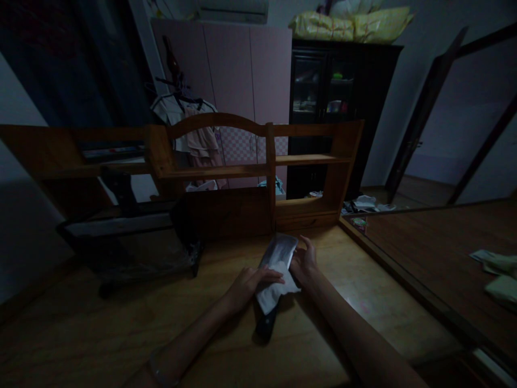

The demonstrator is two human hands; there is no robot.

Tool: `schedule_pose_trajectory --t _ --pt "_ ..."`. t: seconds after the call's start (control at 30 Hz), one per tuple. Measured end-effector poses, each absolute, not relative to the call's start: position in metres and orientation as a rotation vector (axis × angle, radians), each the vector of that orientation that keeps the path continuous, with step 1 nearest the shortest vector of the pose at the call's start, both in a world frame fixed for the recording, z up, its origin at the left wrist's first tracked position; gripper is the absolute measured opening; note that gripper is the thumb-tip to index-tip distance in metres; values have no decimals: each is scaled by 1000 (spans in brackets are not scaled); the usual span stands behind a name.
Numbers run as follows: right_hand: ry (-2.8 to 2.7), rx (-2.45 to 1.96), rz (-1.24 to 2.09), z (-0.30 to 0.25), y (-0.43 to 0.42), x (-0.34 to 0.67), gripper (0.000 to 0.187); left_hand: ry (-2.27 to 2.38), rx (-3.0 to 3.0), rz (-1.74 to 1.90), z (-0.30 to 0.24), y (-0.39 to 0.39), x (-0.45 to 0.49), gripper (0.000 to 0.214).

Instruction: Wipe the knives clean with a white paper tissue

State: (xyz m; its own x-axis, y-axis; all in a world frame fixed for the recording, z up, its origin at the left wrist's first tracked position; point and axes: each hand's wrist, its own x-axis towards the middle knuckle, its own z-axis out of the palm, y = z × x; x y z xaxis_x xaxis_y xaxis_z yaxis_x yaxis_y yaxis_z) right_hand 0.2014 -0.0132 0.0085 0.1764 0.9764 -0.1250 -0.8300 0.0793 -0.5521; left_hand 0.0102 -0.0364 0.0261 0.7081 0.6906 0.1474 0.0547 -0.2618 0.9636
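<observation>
A kitchen cleaver (pixel 281 249) with a broad grey blade lies slanted in front of me, its black handle (pixel 265 325) towards me. Across the lower part of the blade rests a white tissue or cloth (pixel 271 292). My left hand (pixel 248 286) presses that white sheet onto the blade with its fingers closed over it. At the blade's right edge, my right hand (pixel 304 261) holds the cleaver, thumb raised, with the other fingers partly hidden behind the blade. Both hands are just above the wooden tabletop (pixel 226 334).
To the left stands a dark-framed box-like object (pixel 137 242), too dim to name. A wooden shelf unit (pixel 218 172) rises along the table's back. On the right is a lower brown surface (pixel 436 237) with pale green cloth (pixel 501 264).
</observation>
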Motion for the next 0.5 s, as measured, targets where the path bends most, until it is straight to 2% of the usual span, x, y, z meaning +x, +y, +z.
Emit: schedule_pose_trajectory --t 0.2,0.5 --pt "-223 -519 1485 9 -13 202 20 673 1519 761 19 -34 18 58" --pt "-269 -520 1408 10 -12 201 17 817 1509 872 14 -28 8 64"
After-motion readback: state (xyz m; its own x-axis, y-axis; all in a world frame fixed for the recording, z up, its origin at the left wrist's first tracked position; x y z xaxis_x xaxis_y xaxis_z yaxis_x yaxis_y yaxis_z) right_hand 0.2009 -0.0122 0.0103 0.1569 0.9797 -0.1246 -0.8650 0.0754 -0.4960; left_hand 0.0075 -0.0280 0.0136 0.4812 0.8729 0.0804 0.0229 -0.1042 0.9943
